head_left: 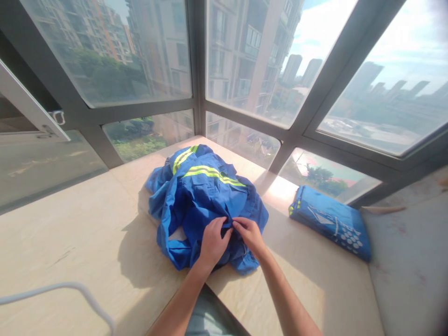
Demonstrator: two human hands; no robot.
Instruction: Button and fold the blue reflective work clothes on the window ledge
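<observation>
A blue work jacket (206, 196) with yellow-green and grey reflective stripes lies in a loose, crumpled heap on the stone sill. At its near side, my left hand (214, 240) pinches a fold of the cloth between thumb and fingers. Close beside it, my right hand (250, 233) grips the same area, thumb and fingertips pressed together on the fabric. The fingertips of both hands almost meet. Whether a button or other small fastener sits between them is too small to tell.
To the right, a folded blue garment (331, 224) with white print and yellow edging rests by the wall. A white cable (70, 285) curves across the near left of the sill (87, 224). Framed windows (245, 60) close off the far side; a white sash (31, 107) juts in at left.
</observation>
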